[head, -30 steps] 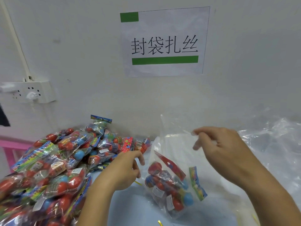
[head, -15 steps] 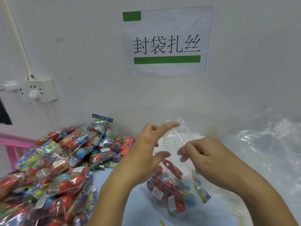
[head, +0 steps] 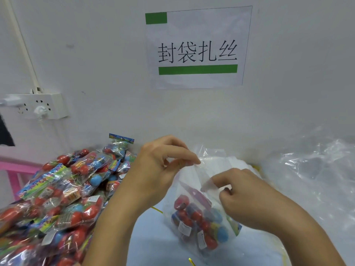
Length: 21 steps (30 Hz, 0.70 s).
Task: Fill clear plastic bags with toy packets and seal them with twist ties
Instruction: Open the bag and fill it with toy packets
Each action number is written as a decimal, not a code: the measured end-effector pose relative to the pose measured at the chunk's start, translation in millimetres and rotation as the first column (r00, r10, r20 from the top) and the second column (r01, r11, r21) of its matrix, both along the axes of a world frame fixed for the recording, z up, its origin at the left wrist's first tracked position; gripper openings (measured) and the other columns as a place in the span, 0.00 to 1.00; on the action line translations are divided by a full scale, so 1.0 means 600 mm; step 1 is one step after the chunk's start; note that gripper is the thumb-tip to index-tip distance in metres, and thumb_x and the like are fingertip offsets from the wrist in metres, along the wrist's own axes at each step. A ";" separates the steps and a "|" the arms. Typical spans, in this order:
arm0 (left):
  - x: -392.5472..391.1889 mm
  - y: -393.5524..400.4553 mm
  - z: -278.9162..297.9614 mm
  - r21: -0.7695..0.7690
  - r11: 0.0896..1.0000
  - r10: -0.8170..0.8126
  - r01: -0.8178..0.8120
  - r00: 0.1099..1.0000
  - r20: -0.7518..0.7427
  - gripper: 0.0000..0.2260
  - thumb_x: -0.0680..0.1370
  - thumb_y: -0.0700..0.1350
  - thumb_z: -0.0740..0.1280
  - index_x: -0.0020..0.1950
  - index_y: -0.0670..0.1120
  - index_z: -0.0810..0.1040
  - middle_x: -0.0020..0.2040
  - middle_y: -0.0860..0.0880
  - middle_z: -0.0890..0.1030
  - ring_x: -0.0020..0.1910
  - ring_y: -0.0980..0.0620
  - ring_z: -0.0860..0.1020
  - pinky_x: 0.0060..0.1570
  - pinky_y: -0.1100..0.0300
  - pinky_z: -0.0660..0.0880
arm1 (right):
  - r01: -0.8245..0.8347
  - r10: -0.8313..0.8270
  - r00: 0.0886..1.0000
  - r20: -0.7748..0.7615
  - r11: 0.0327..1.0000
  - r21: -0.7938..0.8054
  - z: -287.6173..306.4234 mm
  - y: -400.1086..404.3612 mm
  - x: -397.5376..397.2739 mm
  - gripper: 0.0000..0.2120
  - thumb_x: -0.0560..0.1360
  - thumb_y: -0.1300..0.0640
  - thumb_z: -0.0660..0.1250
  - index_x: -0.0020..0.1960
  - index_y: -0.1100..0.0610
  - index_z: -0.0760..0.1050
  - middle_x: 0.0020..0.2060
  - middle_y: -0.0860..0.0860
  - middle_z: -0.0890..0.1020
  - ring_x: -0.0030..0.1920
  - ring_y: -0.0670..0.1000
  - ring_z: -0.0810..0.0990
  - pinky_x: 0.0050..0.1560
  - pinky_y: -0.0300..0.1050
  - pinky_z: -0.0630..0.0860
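White wall (head: 96,54) fills the background, with a paper sign (head: 197,47) bearing four black characters and two green bars stuck to it, and a white power strip (head: 38,108) with a plug in it at the left. Below lies a pale blue table (head: 149,237).

On the table, near the middle, a clear bag (head: 203,189) stands roughly upright, its long axis running from the table up toward the wall, mouth at the top. Inside, at the bottom, sit toy packets (head: 199,225) holding red and blue balls, with a red card header slanting up to the left. The upper part of the bag holds nothing visible and is slack and creased.

The left hand (head: 153,175) pinches the top edge of the bag between thumb and forefinger, its other fingers curled above. The right hand (head: 247,200) is lower and to the right, its fingers curled and pinching a fold of the bag's film near the middle.

Left of the bag, a big pile of packets (head: 57,198) of the same kind covers the table, wrapped in clear film with bright printed headers. At the right lies a heap of clear empty bags (head: 311,179). A yellow twist tie (head: 156,209) lies on the table by the left wrist, and another (head: 191,261) shows near the bottom edge. Something pink (head: 17,169) stands at the far left.
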<state>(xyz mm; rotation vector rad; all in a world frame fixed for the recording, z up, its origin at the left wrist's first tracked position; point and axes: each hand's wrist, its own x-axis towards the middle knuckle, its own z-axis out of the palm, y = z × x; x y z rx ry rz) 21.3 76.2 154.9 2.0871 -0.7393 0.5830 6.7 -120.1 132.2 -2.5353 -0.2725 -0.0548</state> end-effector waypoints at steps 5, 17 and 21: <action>-0.005 -0.003 0.003 0.041 0.998 -0.043 0.045 0.998 -0.054 0.12 0.77 0.34 0.69 0.43 0.50 0.88 0.44 0.53 0.82 0.44 0.56 0.82 0.46 0.56 0.79 | -0.051 0.040 0.994 -0.103 0.993 -0.106 -0.023 0.033 0.007 0.10 0.74 0.59 0.57 0.38 0.50 0.73 0.38 0.48 0.76 0.33 0.49 0.75 0.32 0.40 0.72; -0.008 0.007 0.009 0.048 0.998 0.050 -0.049 0.998 -0.034 0.11 0.77 0.38 0.71 0.43 0.54 0.86 0.42 0.58 0.82 0.41 0.57 0.79 0.39 0.63 0.74 | -0.045 0.041 0.995 0.086 0.998 0.048 0.004 0.022 0.005 0.14 0.71 0.63 0.55 0.43 0.65 0.79 0.28 0.52 0.72 0.24 0.46 0.66 0.25 0.40 0.64; -0.010 0.008 0.011 0.064 0.996 0.067 -0.067 0.998 -0.009 0.12 0.77 0.39 0.70 0.43 0.56 0.85 0.43 0.58 0.83 0.44 0.55 0.80 0.41 0.57 0.75 | -0.025 0.025 0.999 -0.019 1.000 0.011 0.025 0.007 -0.015 0.11 0.68 0.64 0.55 0.36 0.67 0.74 0.25 0.53 0.69 0.23 0.49 0.70 0.25 0.39 0.65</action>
